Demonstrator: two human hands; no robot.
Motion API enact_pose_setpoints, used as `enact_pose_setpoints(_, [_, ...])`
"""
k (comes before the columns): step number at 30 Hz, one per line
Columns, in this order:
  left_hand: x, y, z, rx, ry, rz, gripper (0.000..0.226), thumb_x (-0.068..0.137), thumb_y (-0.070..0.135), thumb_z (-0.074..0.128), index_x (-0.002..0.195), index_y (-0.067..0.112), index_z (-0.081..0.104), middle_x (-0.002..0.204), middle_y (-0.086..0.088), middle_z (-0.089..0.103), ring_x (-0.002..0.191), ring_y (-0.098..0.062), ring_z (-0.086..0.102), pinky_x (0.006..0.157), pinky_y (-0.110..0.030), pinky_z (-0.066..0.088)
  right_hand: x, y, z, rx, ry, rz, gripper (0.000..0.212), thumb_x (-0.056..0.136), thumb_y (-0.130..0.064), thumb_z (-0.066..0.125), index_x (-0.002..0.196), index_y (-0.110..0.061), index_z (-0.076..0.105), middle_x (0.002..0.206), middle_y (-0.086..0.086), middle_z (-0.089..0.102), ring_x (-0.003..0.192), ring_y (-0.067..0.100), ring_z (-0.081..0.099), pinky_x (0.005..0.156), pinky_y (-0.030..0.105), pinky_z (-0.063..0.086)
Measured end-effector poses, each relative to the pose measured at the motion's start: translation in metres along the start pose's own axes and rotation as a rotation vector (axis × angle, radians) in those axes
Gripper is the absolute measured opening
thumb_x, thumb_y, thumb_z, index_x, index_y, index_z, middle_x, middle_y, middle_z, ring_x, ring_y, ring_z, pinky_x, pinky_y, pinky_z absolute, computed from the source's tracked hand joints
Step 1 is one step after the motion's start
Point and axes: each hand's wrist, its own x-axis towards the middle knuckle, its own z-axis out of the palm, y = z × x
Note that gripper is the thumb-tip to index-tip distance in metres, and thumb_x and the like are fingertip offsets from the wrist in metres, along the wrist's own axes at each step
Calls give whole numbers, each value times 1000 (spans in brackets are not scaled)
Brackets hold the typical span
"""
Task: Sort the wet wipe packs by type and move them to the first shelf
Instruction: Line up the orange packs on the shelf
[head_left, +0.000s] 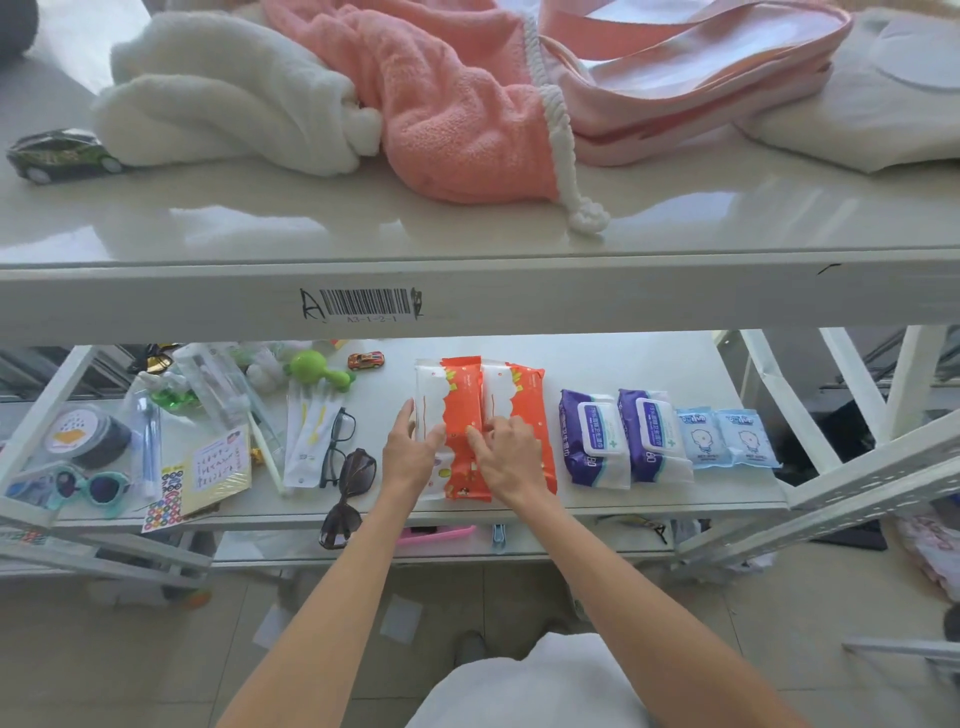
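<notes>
On the lower white shelf (644, 364) lie two orange-and-white wipe packs side by side, the left one (460, 410) and the right one (524, 395). My left hand (410, 449) grips the left edge of the left orange pack. My right hand (506, 454) rests with bent fingers on the seam between the two orange packs. To their right sit two purple-and-white packs (592, 441) (652, 436), then two small light-blue packs (698, 439) (748, 439).
Left of the packs lie brown sunglasses (350, 488), black glasses (337, 444), toothbrush packets, stickers, teal sunglasses (85, 486), a green toy and a toy car (366, 360). The upper shelf (467, 228) holds white and pink towels, a pink bag and a dark toy car (60, 155).
</notes>
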Motion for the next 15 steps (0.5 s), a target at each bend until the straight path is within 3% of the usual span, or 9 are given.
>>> enact_pose_setpoints(3, [2, -4, 1, 5, -41, -60, 81, 92, 49, 62, 162, 22, 30, 164, -2, 39, 147, -26, 44, 112, -53, 47, 2, 17, -12, -53, 224, 176, 41, 99, -45, 56, 124, -12, 57, 125, 8, 53, 117, 25, 49, 100, 41, 44])
enact_pose_setpoints(5, [1, 2, 5, 10, -81, -115, 83, 93, 55, 57, 161, 18, 28, 159, -2, 44, 137, -32, 52, 110, -49, 46, 8, 30, -13, -19, 174, 296, 52, 98, -47, 57, 135, -10, 49, 137, 12, 50, 127, 30, 46, 107, 47, 44])
enact_pose_setpoints(8, [3, 7, 13, -20, -116, -155, 67, 103, 46, 54, 155, 8, 36, 137, 2, 52, 126, -33, 57, 91, -38, 45, 14, 42, -5, 142, -18, 365, 72, 94, -60, 57, 148, -15, 38, 145, 7, 53, 136, 31, 50, 108, 52, 50])
enact_pose_setpoints(11, [11, 10, 13, -42, -129, -184, 76, 96, 55, 62, 150, 7, 40, 137, -3, 54, 124, -32, 57, 84, -36, 49, 17, 43, 0, 258, -23, 372, 69, 95, -58, 60, 147, -18, 39, 141, 3, 58, 131, 26, 58, 103, 48, 55])
enact_pose_setpoints(13, [15, 12, 12, -55, -121, -195, 80, 91, 58, 68, 146, 6, 43, 134, -8, 58, 116, -30, 58, 70, -32, 49, 19, 38, -5, 306, -8, 394, 63, 97, -55, 61, 145, -18, 42, 139, 4, 60, 127, 25, 60, 102, 45, 55])
enact_pose_setpoints(15, [20, 10, 11, -87, -127, -205, 76, 86, 59, 72, 139, 7, 51, 130, -10, 64, 107, -26, 60, 65, -32, 47, 25, 38, -9, 355, -26, 445, 61, 96, -56, 61, 142, -18, 45, 137, 4, 61, 124, 25, 60, 101, 45, 55])
